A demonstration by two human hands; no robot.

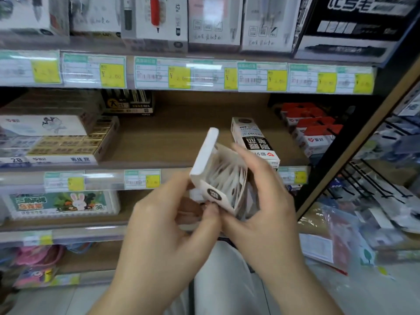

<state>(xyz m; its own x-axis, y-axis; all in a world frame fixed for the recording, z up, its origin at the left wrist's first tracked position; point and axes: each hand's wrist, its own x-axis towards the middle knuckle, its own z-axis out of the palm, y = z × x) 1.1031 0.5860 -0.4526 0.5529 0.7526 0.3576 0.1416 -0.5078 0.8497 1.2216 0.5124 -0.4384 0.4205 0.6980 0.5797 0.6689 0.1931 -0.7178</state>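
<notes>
Lowest in the frame and closest to the lens, two bare forearms rise over pale trousers and meet at centre. The left hand [172, 214] pinches the bottom corner of a small white box [221, 196], thumb and fingertips closed on it right by the round dark label. The right hand [261, 201] is curled round the box's far side, cupping its body from the right of the frame. The box is held in the air in front of the wooden shelf [181, 133], tilted, with its lid [205, 153] swung up and back; thin white pieces stand packed inside, too blurred to name.

The work looks like opening or checking the box before it goes beside the matching carton [254, 142] that lies on the shelf just behind the right hand's fingers. To do it well, the right hand should carry the weight and hold the mouth facing upward so nothing slides out. The left hand is then free to work the lid by its edge rather than crushing the thin card. If the lid is to close, its flap should be guided inside the front wall, clear of the contents.

Red-topped packs [313, 130] sit at the shelf's right end, an eraser tray [68, 144] at mid-left, and yellow price tags [179, 76] line the rail above.
</notes>
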